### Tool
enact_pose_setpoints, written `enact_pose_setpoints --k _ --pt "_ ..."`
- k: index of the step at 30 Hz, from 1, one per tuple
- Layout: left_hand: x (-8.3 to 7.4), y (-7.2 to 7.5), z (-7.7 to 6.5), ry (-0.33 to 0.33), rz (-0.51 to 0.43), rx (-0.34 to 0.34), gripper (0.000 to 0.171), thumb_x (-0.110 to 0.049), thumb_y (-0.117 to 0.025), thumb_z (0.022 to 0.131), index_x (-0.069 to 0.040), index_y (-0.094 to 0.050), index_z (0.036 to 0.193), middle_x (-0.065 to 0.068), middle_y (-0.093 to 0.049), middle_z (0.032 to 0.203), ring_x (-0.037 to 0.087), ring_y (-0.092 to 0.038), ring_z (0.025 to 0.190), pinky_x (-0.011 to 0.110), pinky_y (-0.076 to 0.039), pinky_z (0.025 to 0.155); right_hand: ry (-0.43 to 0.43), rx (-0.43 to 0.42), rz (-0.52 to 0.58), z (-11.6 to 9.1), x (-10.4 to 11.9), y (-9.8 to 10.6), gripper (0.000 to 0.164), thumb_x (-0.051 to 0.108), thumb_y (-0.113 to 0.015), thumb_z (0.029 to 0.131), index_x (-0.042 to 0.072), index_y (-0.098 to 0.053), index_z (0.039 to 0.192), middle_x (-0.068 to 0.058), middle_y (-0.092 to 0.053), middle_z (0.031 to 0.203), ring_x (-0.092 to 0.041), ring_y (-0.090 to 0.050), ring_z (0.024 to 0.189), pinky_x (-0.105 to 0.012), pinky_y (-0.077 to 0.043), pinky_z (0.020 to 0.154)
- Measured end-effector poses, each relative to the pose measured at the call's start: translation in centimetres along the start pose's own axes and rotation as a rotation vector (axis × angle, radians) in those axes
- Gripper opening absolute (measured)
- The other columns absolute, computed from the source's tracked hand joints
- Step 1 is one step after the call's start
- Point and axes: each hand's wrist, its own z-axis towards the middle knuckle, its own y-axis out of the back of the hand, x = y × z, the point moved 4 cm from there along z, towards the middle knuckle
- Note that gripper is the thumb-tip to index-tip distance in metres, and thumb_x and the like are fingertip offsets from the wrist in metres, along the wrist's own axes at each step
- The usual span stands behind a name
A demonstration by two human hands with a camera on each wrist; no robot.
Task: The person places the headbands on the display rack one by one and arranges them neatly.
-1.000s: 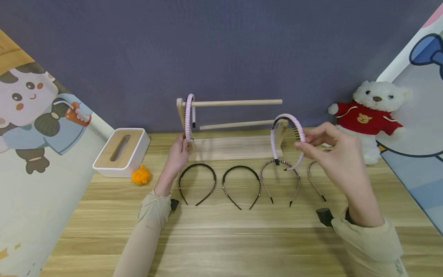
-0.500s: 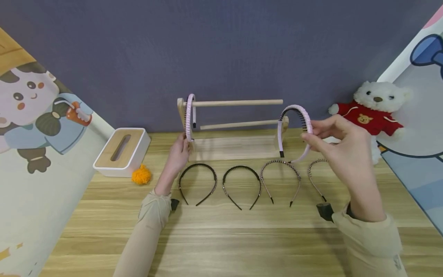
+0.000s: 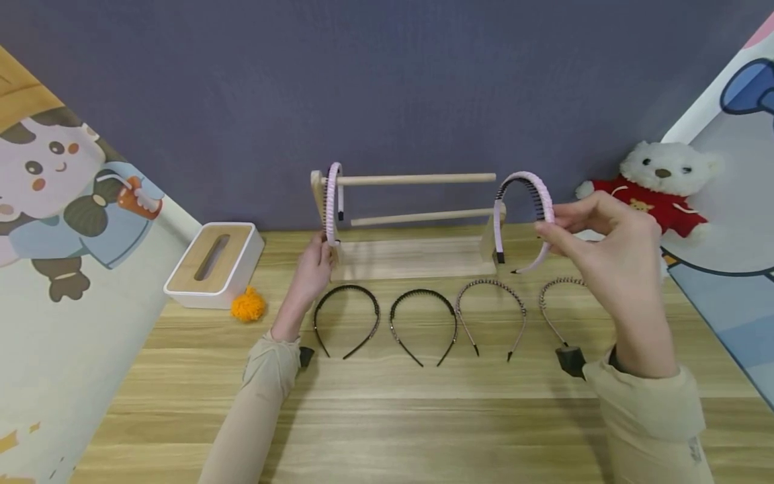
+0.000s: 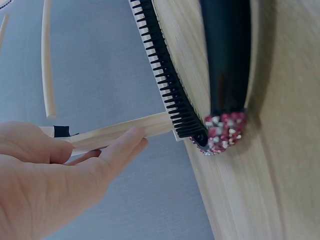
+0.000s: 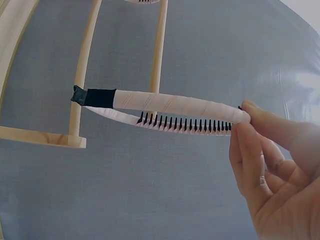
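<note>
**Around the wooden rack (image 3: pixel 411 259), both sides are attended to**

At left, the upright (image 4: pixel 107 134) is gripped by the left hand (image 3: pixel 313 269), apparently for steadiness; a pink headband (image 3: pixel 330 205) is hung over the upper rod (image 3: pixel 417 179). Four thin headbands (image 3: pixel 423 291) are laid in front on the table (image 3: pixel 423 423). At right, a second pink headband (image 3: pixel 540 185) is pinched by the right hand (image 3: pixel 617 249), probably so its ends are left free; it is held left of that hand, near the rod's tip.

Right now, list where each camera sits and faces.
Head: on the head, facing forward and down at the wooden rack; left hand and right hand show.
Left wrist: on that wrist, facing the left hand holding the rack.
Right wrist: on that wrist, facing the right hand pinching a pink headband.
Head and right wrist both show that headband.
</note>
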Motion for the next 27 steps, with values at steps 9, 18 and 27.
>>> enact_pose_setpoints --k 9,18,27 --pt "-0.1 0.1 0.0 -0.02 0.002 -0.008 0.043 -0.01 -0.033 0.118 0.01 -0.041 0.155 0.024 -0.058 0.107 0.043 -0.057 0.096 0.03 -0.047 0.073 0.02 -0.036 -0.001 0.6 -0.1 0.0 0.024 -0.001 -0.091 0.083 -0.005 -0.074 0.1 0.024 -0.071 0.09 0.005 -0.067 0.069 -0.01 -0.052 0.062" --pt "-0.1 0.0 0.0 -0.013 -0.005 0.008 0.042 -0.011 -0.033 0.118 0.008 -0.043 0.154 0.023 -0.057 0.108 0.042 -0.056 0.096 0.031 -0.046 0.073 0.026 -0.052 -0.033 1.2 0.4 -0.2 0.026 0.004 -0.091 0.086 -0.005 -0.075 0.105 0.027 -0.067 0.084 0.006 -0.065 0.068 -0.011 -0.048 0.058" --pt "-0.2 0.0 0.0 -0.017 -0.004 -0.001 0.041 -0.011 -0.034 0.118 0.008 -0.045 0.152 0.022 -0.057 0.107 0.042 -0.057 0.096 0.031 -0.046 0.072 0.039 -0.075 -0.002 2.1 0.3 -0.7 0.027 -0.001 -0.089 0.086 -0.009 -0.075 0.108 0.027 -0.066 0.083 0.007 -0.064 0.064 -0.011 -0.048 0.062"
